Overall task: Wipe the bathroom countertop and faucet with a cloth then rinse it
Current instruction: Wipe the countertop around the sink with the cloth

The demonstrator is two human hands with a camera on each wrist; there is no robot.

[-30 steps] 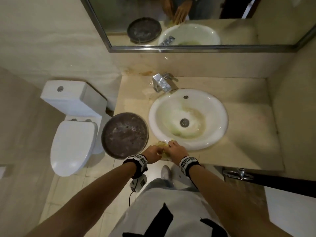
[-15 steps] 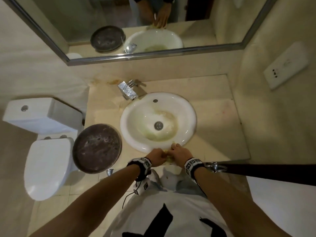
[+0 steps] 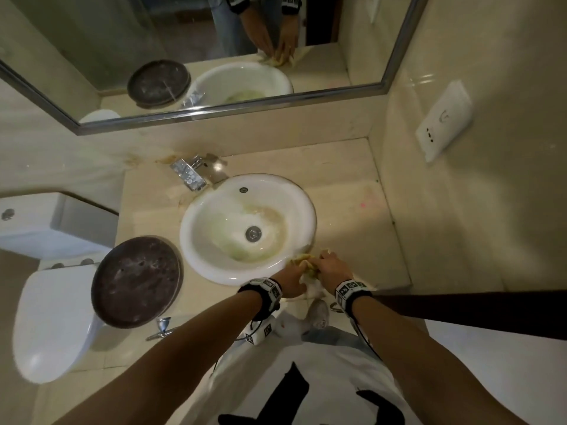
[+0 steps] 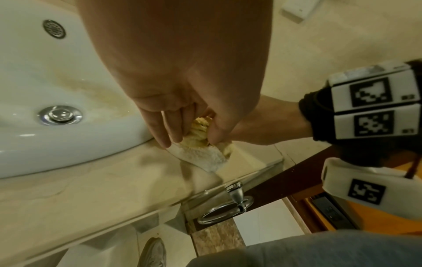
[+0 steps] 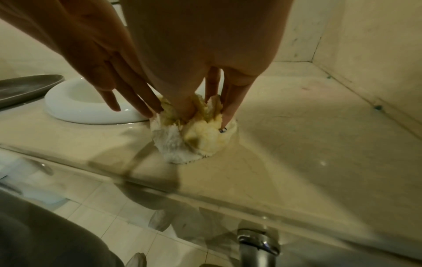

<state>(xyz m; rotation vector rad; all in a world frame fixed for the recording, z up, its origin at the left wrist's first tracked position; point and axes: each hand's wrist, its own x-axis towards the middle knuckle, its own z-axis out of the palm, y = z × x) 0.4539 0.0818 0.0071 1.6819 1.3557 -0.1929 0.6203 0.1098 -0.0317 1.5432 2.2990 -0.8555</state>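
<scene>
A person stands at a beige stone table (image 3: pixel 352 228) with a round white sink (image 3: pixel 196 240) set into it. Both hands meet at the front edge, just right of the sink. The left hand (image 3: pixel 291 279) pinches a bunched white and yellowish cloth (image 5: pixel 194 137) between thumb and fingers. The right hand (image 3: pixel 329 266) presses its fingers down into the same cloth, gathering it against the stone. The cloth rests on the table, touching the sink rim. The chrome faucet (image 3: pixel 188 174) stands at the back left of the sink, well apart from the hands, spotted with droplets, with brownish staining around its base. A dark round tray (image 3: pixel 135 282) sits left of the sink. The wiping looks to be in hand; to do it well, the cloth likely needs flattening under a spread palm, with firm overlapping strokes from the front edge toward the back wall, then around the faucet base
</scene>
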